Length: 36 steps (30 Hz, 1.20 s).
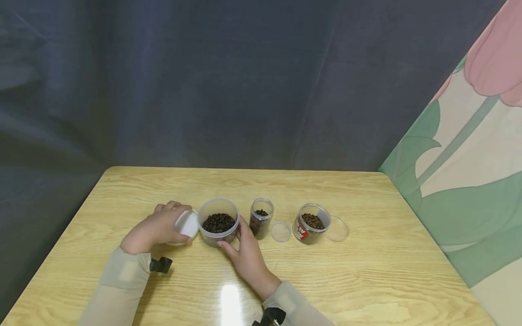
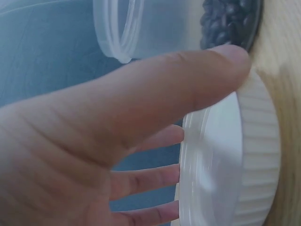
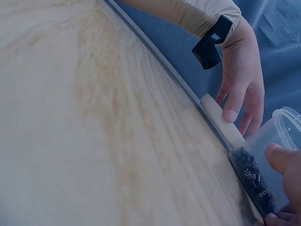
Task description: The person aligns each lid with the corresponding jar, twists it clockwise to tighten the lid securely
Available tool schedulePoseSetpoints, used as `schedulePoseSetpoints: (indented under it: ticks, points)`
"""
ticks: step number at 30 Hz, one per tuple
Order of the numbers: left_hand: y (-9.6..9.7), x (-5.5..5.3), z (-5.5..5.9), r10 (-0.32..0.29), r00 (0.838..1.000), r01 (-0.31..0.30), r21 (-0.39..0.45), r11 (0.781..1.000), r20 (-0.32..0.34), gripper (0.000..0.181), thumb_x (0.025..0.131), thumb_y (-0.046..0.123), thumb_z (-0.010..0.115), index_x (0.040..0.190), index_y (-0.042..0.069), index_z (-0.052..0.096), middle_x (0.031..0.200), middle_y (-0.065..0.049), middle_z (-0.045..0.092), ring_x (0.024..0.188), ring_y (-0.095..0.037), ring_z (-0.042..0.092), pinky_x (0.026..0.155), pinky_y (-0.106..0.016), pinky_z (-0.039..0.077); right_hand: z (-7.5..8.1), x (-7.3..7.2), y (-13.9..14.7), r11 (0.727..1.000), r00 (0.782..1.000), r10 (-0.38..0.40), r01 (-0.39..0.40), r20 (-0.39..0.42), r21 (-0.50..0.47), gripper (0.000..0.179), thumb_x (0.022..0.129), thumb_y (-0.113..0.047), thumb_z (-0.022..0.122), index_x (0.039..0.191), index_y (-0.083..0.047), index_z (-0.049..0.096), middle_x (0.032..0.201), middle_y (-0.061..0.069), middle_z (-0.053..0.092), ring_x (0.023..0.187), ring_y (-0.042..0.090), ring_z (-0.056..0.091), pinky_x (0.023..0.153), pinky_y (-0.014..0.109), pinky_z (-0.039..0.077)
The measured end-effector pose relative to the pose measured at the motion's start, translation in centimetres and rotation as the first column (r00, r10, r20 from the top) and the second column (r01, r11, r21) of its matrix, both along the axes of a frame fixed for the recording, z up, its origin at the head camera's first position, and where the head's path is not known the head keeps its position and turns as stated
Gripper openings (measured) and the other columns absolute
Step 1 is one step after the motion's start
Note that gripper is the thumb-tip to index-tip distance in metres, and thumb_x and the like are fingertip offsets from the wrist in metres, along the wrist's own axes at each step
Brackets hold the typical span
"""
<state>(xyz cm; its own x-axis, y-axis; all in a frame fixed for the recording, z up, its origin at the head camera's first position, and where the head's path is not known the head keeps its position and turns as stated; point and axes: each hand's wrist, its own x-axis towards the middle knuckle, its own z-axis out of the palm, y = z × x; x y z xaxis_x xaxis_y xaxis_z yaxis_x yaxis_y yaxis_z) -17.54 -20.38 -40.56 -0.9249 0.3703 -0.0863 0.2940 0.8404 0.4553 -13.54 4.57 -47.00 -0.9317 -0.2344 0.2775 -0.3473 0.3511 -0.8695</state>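
Three and three on the bench point(image 1: 359, 276)

Nearest, the right grip point(image 1: 248, 254) curled round a tub point(image 1: 211, 239) of dark beans, and the left grip point(image 1: 163, 227) pinched a white lid point(image 1: 188, 222) just beside it. Farther right stood two more filled containers, a narrow jar point(image 1: 261, 227) and a labelled jar point(image 1: 310, 236), with a small clear lid point(image 1: 281, 231) and a larger clear lid point(image 1: 338, 228). Only the right wrist view showed the tub's printed numerals.

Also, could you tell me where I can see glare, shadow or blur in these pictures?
Head view: white glare on the table, a shadow beside the left sleeve; left wrist view: soft detail on the left hand, shading inside the white lid; right wrist view: bluish cast, table grain hazy toward the left.
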Motion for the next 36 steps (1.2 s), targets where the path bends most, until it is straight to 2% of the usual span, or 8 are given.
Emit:
schedulePoseSetpoints:
  ticks: [12,20,27,31,34,36]
  points:
    - [-0.9,-0.1,1.0,0.038,0.999,-0.037,0.041,0.998,-0.023,0.088,0.075,0.038,0.088,0.145,0.001,0.05,0.139,-0.032,0.046,0.118,-0.054,0.042,0.083,-0.068,0.052,-0.4,0.0,0.8,0.999,1.0,0.026,-0.025,0.018,-0.025,0.083,0.089,-0.014,0.079,0.154,0.006,0.03,0.153,0.026,0.039,0.141,0.033,0.044,0.114,0.033,0.041]
    - [-1.8,-0.4,1.0,0.055,0.996,-0.048,0.101,0.994,-0.07,0.091,0.08,0.045,0.085,0.15,0.005,0.044,0.143,-0.032,0.043,0.12,-0.054,0.044,0.087,-0.07,0.051,-0.3,-0.2,1.1,0.997,0.998,0.067,-0.067,0.02,-0.028,0.083,0.089,-0.015,0.08,0.154,0.004,0.032,0.155,0.024,0.039,0.14,0.031,0.045,0.114,0.03,0.041]
    - [-2.5,-0.3,1.4,0.071,0.995,-0.058,0.175,0.983,-0.067,0.093,0.082,0.048,0.083,0.154,0.008,0.039,0.142,-0.031,0.04,0.123,-0.053,0.043,0.09,-0.072,0.049,-0.3,-0.2,1.5,0.994,0.994,0.104,-0.103,0.024,-0.031,0.082,0.089,-0.014,0.08,0.154,0.003,0.033,0.154,0.025,0.039,0.139,0.031,0.046,0.114,0.029,0.041]
    - [-2.7,-0.4,1.5,0.062,0.996,-0.043,0.268,0.962,-0.064,0.09,0.085,0.04,0.083,0.154,0.008,0.037,0.143,-0.029,0.038,0.123,-0.049,0.045,0.088,-0.062,0.055,-0.3,-0.2,1.6,0.994,0.994,0.11,-0.11,0.022,-0.025,0.082,0.089,-0.016,0.08,0.154,0.003,0.033,0.155,0.024,0.039,0.139,0.031,0.047,0.114,0.029,0.04]
    - [-2.7,-0.4,1.6,0.066,0.995,-0.034,0.361,0.932,-0.075,0.087,0.086,0.031,0.084,0.155,0.009,0.036,0.145,-0.027,0.037,0.124,-0.046,0.045,0.086,-0.055,0.059,-0.3,-0.2,1.7,0.993,0.993,0.117,-0.117,0.015,-0.027,0.081,0.089,-0.016,0.08,0.153,0.003,0.034,0.153,0.025,0.041,0.138,0.031,0.048,0.114,0.03,0.041]
    - [-2.6,-0.5,1.7,0.07,0.994,-0.027,0.414,0.91,-0.089,0.087,0.085,0.026,0.085,0.155,0.01,0.035,0.146,-0.025,0.036,0.126,-0.044,0.043,0.089,-0.056,0.059,-0.4,-0.2,1.8,0.992,0.992,0.122,-0.122,0.011,-0.025,0.081,0.089,-0.017,0.08,0.153,0.003,0.035,0.153,0.025,0.042,0.138,0.031,0.048,0.114,0.031,0.041]
